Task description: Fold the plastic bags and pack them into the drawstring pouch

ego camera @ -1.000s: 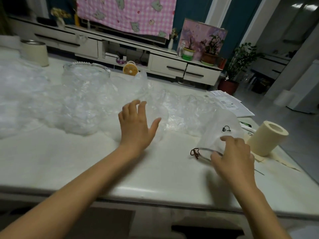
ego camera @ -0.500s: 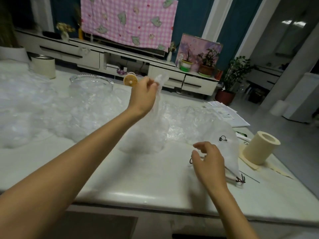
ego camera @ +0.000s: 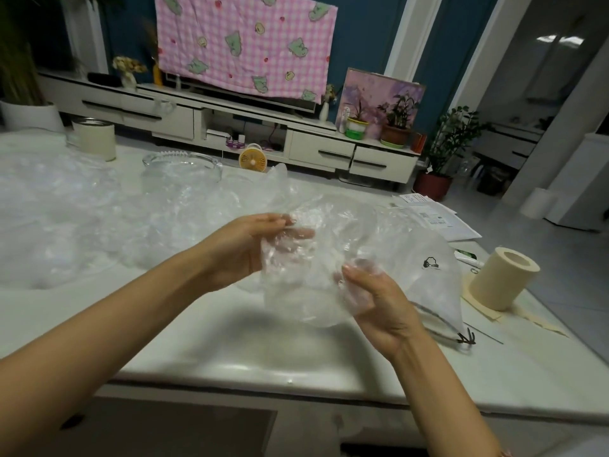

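Aloft, plastic bag (ego camera: 306, 291) spans left hand (ego camera: 244, 249) and right hand (ego camera: 379, 308); fingers (ego camera: 280, 222) of both pinch it.

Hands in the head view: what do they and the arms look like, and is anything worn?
The left hand and right hand are bare, with no gloves, rings or watch in sight. Both forearms are uncovered right to the frame edge, with no sleeves or bracelets showing. The nails on the fingers look short and plain.
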